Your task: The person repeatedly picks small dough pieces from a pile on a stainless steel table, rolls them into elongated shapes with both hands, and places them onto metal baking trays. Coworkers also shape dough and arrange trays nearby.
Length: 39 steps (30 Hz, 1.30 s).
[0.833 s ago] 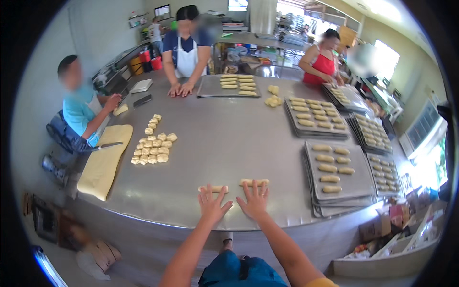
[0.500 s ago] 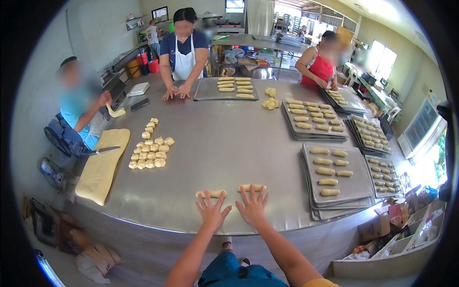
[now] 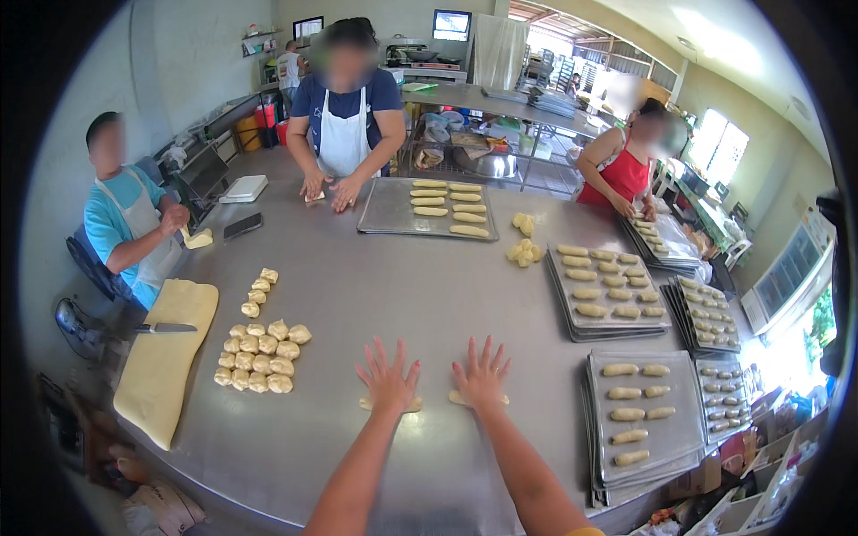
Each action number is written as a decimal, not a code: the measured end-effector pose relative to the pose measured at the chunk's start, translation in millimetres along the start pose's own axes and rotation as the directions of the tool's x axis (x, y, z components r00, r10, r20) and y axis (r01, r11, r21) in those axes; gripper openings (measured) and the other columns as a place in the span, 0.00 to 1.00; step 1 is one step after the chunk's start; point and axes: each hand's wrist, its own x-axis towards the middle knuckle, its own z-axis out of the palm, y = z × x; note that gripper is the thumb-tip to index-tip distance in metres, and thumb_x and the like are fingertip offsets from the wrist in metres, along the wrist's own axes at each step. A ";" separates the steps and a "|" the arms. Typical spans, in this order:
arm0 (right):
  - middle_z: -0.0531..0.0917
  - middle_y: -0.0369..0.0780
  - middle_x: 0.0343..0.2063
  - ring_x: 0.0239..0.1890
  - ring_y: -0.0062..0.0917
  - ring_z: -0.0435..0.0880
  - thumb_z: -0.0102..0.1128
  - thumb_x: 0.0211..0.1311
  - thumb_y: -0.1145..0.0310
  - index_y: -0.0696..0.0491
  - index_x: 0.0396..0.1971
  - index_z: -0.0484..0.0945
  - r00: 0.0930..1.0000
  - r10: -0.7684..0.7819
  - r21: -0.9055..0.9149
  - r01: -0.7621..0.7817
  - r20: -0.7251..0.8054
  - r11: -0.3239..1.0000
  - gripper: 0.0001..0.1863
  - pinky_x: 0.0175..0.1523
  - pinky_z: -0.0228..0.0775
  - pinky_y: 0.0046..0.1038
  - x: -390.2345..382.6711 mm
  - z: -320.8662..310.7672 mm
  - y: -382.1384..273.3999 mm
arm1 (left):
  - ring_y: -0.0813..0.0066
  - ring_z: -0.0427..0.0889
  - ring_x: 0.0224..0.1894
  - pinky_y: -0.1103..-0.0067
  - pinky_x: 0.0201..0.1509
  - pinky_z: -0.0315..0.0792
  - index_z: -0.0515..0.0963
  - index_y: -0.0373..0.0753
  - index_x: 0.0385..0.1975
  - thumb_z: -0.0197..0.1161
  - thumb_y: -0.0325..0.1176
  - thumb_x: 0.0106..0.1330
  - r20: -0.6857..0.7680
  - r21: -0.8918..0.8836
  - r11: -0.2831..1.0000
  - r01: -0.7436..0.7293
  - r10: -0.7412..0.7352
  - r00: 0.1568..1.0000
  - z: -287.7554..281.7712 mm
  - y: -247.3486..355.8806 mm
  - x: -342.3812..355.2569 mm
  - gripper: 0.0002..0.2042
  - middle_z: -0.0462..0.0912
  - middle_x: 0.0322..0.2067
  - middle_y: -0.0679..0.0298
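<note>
My left hand (image 3: 391, 380) lies flat, fingers spread, on a small roll of dough (image 3: 414, 406) whose ends stick out on both sides of the palm. In the same way my right hand (image 3: 481, 380) presses a second dough roll (image 3: 457, 398) against the steel table (image 3: 375, 286). The middles of both rolls are hidden under my palms. To the left sits a cluster of round dough pieces (image 3: 259, 362), with a short row of dough pieces (image 3: 258, 293) behind it.
At right, stacked baking trays (image 3: 679, 429) bear dough rolls, with another tray stack (image 3: 657, 308) behind. A knife (image 3: 170, 328) lies on a dough sheet (image 3: 161, 384) at left. Across the table, a tray (image 3: 384, 210) stands before a person in a white apron (image 3: 344, 134); two other people handle dough.
Both my hands have slid forward over the rolls, which now lie under the palms instead of the fingers. The view has tilted. Across the table, the person's hands have moved apart.
</note>
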 end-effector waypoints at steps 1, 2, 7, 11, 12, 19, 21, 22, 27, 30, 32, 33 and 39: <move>0.42 0.47 0.77 0.78 0.54 0.33 0.38 0.71 0.37 0.37 0.77 0.47 1.000 0.020 0.016 -0.020 0.003 1.000 0.39 0.75 0.21 0.61 15.3 5.1 1.9 | 0.45 0.29 0.78 0.41 0.73 0.27 0.51 0.58 0.76 0.42 0.60 0.74 -0.046 0.002 1.000 -0.010 0.011 0.999 2.8 -1.6 15.2 0.33 0.34 0.77 0.48; 0.41 0.46 0.77 0.78 0.53 0.32 0.37 0.71 0.37 0.38 0.77 0.47 0.997 0.060 0.019 -0.061 0.043 0.998 0.39 0.75 0.21 0.60 26.5 9.8 3.2 | 0.45 0.31 0.78 0.42 0.74 0.28 0.52 0.58 0.76 0.43 0.60 0.74 -0.036 -0.033 0.999 -0.007 0.006 0.999 6.2 -2.5 28.2 0.32 0.35 0.77 0.49; 0.41 0.46 0.77 0.78 0.52 0.32 0.36 0.71 0.35 0.37 0.77 0.48 0.988 0.092 -0.025 -0.089 0.121 0.996 0.39 0.75 0.20 0.60 37.3 12.7 4.8 | 0.47 0.34 0.78 0.44 0.75 0.29 0.56 0.58 0.75 0.45 0.60 0.74 -0.070 -0.014 0.997 -0.074 0.073 0.995 14.2 -6.4 49.6 0.32 0.39 0.77 0.51; 0.43 0.46 0.77 0.77 0.55 0.32 0.35 0.69 0.32 0.35 0.77 0.49 0.953 0.142 -0.077 -0.126 0.268 0.989 0.41 0.74 0.20 0.62 -4.2 -9.2 -7.0 | 0.45 0.36 0.78 0.44 0.75 0.29 0.57 0.58 0.75 0.45 0.61 0.73 0.013 0.028 0.999 -0.031 0.031 0.999 6.6 -4.2 5.0 0.32 0.41 0.77 0.52; 0.44 0.47 0.77 0.77 0.57 0.33 0.36 0.69 0.31 0.35 0.76 0.50 0.947 0.125 -0.069 -0.110 0.295 0.992 0.41 0.74 0.21 0.63 -20.8 -17.1 -10.6 | 0.44 0.37 0.78 0.43 0.74 0.29 0.57 0.58 0.75 0.45 0.62 0.73 0.041 0.065 0.998 -0.022 0.020 0.999 2.4 -3.3 -11.9 0.32 0.41 0.77 0.52; 0.51 0.50 0.75 0.75 0.64 0.39 0.41 0.67 0.32 0.35 0.74 0.57 0.960 -0.058 -0.041 0.071 0.274 0.997 0.40 0.73 0.25 0.66 -163.4 -58.1 -28.8 | 0.27 0.38 0.74 0.37 0.72 0.34 0.60 0.65 0.72 0.51 0.66 0.67 0.109 0.058 0.978 -0.199 0.192 0.975 -35.4 -23.6 -171.1 0.34 0.44 0.75 0.43; 0.52 0.50 0.75 0.75 0.64 0.38 0.42 0.66 0.32 0.35 0.74 0.58 0.971 -0.121 -0.008 0.125 0.205 0.992 0.40 0.73 0.24 0.66 -202.9 -59.0 -27.0 | 0.24 0.38 0.73 0.36 0.70 0.37 0.62 0.68 0.71 0.53 0.66 0.66 0.084 0.043 0.977 -0.207 0.202 0.976 -37.9 -27.3 -213.2 0.33 0.44 0.74 0.40; 0.51 0.49 0.75 0.75 0.64 0.38 0.43 0.66 0.32 0.34 0.74 0.58 0.972 -0.144 0.005 0.146 0.183 0.989 0.40 0.73 0.24 0.66 -218.7 -57.9 -25.4 | 0.22 0.38 0.72 0.35 0.70 0.38 0.63 0.70 0.70 0.54 0.65 0.66 0.066 0.048 0.976 -0.211 0.207 0.976 -38.4 -29.7 -231.1 0.32 0.44 0.74 0.38; 0.50 0.50 0.75 0.74 0.65 0.37 0.47 0.65 0.34 0.33 0.74 0.59 0.971 -0.194 0.004 0.196 0.136 0.981 0.39 0.71 0.27 0.69 -263.4 -46.2 -17.8 | 0.18 0.35 0.72 0.33 0.69 0.38 0.63 0.71 0.70 0.55 0.66 0.65 0.097 0.043 0.979 -0.198 0.194 0.976 -38.3 -32.3 -271.0 0.32 0.40 0.74 0.38; 0.50 0.51 0.75 0.74 0.65 0.35 0.51 0.64 0.35 0.32 0.73 0.60 0.980 -0.183 -0.024 0.185 0.085 0.982 0.38 0.69 0.29 0.73 -248.2 -39.4 -19.4 | 0.20 0.37 0.72 0.33 0.69 0.38 0.64 0.71 0.70 0.55 0.66 0.65 0.047 0.052 0.985 -0.162 0.159 0.986 -36.3 -23.7 -248.8 0.32 0.44 0.74 0.39; 0.49 0.51 0.75 0.75 0.65 0.35 0.50 0.64 0.34 0.30 0.72 0.62 0.986 -0.161 -0.044 0.164 0.050 0.986 0.37 0.68 0.28 0.74 -222.9 -36.8 -23.6 | 0.21 0.37 0.72 0.33 0.69 0.37 0.64 0.70 0.70 0.54 0.66 0.65 0.025 0.030 0.992 -0.118 0.118 0.993 -34.2 -16.3 -217.7 0.32 0.44 0.74 0.39; 0.49 0.50 0.75 0.75 0.65 0.35 0.50 0.64 0.34 0.29 0.71 0.62 0.990 -0.135 -0.024 0.137 0.040 0.990 0.37 0.68 0.27 0.73 -209.4 -35.7 -25.8 | 0.21 0.35 0.73 0.33 0.69 0.36 0.63 0.69 0.70 0.54 0.66 0.66 0.034 0.006 0.996 -0.092 0.091 0.995 -32.4 -13.7 -197.5 0.33 0.42 0.74 0.39; 0.47 0.49 0.76 0.75 0.63 0.35 0.48 0.64 0.32 0.29 0.70 0.64 0.992 0.047 -0.029 -0.044 0.114 0.999 0.36 0.70 0.28 0.71 -85.4 -24.5 -33.0 | 0.29 0.30 0.75 0.36 0.71 0.29 0.58 0.63 0.74 0.51 0.64 0.69 0.016 0.011 1.000 -0.009 0.009 1.000 -17.4 -8.4 -65.8 0.34 0.37 0.76 0.44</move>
